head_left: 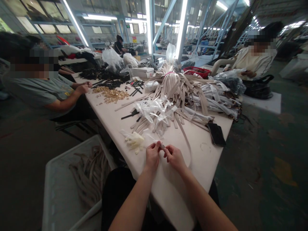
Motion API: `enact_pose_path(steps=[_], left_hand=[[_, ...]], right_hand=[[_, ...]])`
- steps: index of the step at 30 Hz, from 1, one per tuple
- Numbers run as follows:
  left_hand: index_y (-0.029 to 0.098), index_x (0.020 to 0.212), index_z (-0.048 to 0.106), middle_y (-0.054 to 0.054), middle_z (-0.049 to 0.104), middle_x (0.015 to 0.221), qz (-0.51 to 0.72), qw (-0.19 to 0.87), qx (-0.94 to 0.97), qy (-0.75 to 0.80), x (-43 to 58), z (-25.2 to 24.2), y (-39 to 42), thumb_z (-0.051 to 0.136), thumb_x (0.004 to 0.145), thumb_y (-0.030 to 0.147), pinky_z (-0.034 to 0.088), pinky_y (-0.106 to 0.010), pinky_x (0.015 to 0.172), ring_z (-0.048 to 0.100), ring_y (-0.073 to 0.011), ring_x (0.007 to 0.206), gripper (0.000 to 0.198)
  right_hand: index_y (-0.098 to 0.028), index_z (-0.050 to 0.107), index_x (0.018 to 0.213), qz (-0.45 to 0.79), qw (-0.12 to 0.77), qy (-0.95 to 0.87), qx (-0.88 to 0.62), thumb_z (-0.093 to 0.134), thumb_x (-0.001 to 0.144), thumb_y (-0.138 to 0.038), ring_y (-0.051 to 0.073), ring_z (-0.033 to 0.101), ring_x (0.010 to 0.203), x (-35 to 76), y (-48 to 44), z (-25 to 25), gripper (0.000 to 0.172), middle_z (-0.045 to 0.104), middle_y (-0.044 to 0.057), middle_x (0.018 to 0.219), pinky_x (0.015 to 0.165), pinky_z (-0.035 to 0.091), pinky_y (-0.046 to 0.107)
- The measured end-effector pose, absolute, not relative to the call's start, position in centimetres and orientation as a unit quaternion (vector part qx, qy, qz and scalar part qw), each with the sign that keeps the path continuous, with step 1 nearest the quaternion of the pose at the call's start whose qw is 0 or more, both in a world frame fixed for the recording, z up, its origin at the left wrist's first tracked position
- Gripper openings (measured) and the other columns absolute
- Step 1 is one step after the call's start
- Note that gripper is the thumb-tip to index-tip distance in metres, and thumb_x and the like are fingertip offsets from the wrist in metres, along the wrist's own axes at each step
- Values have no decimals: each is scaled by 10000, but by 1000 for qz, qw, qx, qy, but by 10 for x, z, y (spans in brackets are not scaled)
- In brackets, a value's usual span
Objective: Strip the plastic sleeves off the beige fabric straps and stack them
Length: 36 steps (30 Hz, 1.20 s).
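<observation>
Near the front of the table, my left hand and my right hand are close together, fingertips pinched around the end of a beige strap. A length of strap curves over the table to the right of my hands, up toward a large bundle of similar straps. Clear plastic wrapping lies across the front of that bundle. Just left of my left hand rests a small plastic bag of pale yellow pieces. My fingers partly cover the strap's end, so its details are hidden.
A white bin with several straps stands at my left. Gold metal pieces and black strips lie farther left on the table. A dark phone lies near the right edge. Co-workers sit left and right; a red basket stands behind the bundle.
</observation>
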<state>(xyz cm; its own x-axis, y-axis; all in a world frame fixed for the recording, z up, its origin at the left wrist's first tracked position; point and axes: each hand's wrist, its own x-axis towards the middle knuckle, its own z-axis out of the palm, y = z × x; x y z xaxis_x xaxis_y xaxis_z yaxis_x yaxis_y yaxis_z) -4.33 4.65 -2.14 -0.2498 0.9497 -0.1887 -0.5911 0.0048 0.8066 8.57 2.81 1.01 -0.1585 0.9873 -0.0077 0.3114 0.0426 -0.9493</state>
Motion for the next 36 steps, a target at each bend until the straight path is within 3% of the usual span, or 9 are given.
enact_pose_path(steps=[8, 13, 16, 19, 21, 24, 26, 31, 36], left_hand=[[133, 723, 730, -51, 668, 686, 587, 573, 344, 456, -49, -15, 43, 823, 683, 420, 485, -273, 660, 585, -152, 648, 304], [136, 737, 695, -43, 678, 745, 668, 569, 231, 420, -48, -10, 40, 832, 677, 415, 490, -264, 727, 608, -142, 715, 316], [124, 735, 683, -38, 665, 709, 647, 590, 245, 417, -38, -9, 33, 822, 698, 417, 478, -246, 645, 591, -128, 644, 326], [112, 726, 684, -36, 649, 655, 597, 614, 294, 425, -30, -5, 29, 791, 727, 453, 447, -248, 541, 554, -124, 551, 357], [110, 745, 697, -41, 662, 681, 616, 592, 288, 433, -31, 3, 30, 792, 727, 449, 474, -259, 584, 573, -130, 587, 353], [116, 788, 720, -53, 692, 763, 666, 541, 249, 449, -36, 15, 34, 820, 701, 419, 501, -267, 691, 613, -143, 696, 330], [120, 789, 726, -58, 700, 786, 664, 540, 244, 456, -35, 18, 33, 833, 684, 412, 499, -266, 691, 619, -146, 710, 329], [107, 738, 714, -58, 672, 691, 598, 613, 272, 439, -21, 16, 20, 817, 693, 457, 479, -286, 605, 578, -135, 577, 367], [120, 797, 740, -87, 717, 841, 643, 569, 230, 459, -21, 25, 17, 831, 681, 417, 474, -273, 678, 626, -162, 734, 331]], right_hand=[[-156, 682, 861, 498, 385, -591, -504, 504, 922, -563, 128, 597, 465, 92, 37, 15, 448, 735, 67, 737, 465, 452, 228], [-161, 698, 809, 498, 307, -648, -487, 528, 926, -474, 153, 668, 561, 108, 26, 23, 375, 740, 51, 728, 563, 492, 237], [-164, 694, 772, 478, 309, -651, -503, 492, 944, -446, 160, 669, 566, 112, 21, 26, 387, 729, 50, 692, 566, 485, 240], [-172, 700, 863, 448, 348, -644, -513, 473, 956, -448, 169, 675, 599, 114, 19, 34, 369, 738, 56, 741, 581, 493, 249], [-181, 703, 903, 429, 345, -662, -508, 496, 948, -443, 178, 682, 633, 119, 17, 41, 337, 741, 54, 761, 608, 499, 259], [-194, 703, 791, 391, 305, -707, -505, 538, 928, -407, 187, 672, 638, 127, 13, 49, 302, 723, 42, 698, 625, 487, 270], [-195, 691, 725, 384, 298, -710, -509, 520, 938, -385, 182, 661, 614, 129, 12, 51, 333, 707, 37, 656, 619, 480, 270], [-191, 711, 811, 416, 325, -698, -485, 477, 964, -384, 181, 674, 654, 128, 11, 53, 339, 729, 39, 723, 648, 494, 267], [-203, 723, 808, 374, 309, -732, -478, 505, 952, -372, 188, 672, 691, 140, 6, 55, 310, 725, 34, 740, 681, 485, 276]])
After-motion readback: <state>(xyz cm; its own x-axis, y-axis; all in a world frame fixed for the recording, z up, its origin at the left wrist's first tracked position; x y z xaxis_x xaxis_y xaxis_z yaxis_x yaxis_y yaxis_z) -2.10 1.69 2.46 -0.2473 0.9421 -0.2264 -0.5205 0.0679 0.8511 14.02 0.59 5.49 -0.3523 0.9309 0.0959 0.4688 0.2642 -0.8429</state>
